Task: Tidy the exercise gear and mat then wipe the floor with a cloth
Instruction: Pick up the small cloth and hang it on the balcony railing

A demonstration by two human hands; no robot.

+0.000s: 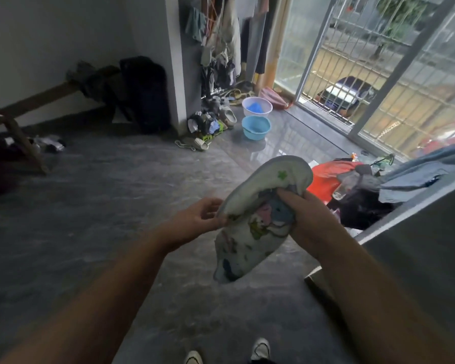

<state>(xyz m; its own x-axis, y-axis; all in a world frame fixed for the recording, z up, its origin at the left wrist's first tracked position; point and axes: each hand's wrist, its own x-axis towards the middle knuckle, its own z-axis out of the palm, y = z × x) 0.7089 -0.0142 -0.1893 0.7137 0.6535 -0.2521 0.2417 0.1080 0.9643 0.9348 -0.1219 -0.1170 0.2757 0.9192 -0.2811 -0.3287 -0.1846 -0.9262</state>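
The cloth (pixel 258 219) is a small white towel printed with pastel cartoon shapes in pink, blue and green, with a green star near its upper edge. It is bunched and partly folded, its top arching up into a rounded flap and its lower end hanging loose. It is held in the air above the grey floor (pixel 103 206), in front of the person and nearer to them than the blue basin (pixel 255 127).

The right hand (pixel 304 219) grips the cloth's middle, fingers curled round a gathered wad of fabric. The left hand (pixel 199 219) pinches the cloth's left edge between thumb and fingertips, its other fingers loosely bent. Both bare forearms reach forward from the bottom of the view, converging on the cloth.

Beyond the blue basin stands a white basin (pixel 257 106). Right of the cloth lies an orange bag (pixel 326 179) among heaped clothing.
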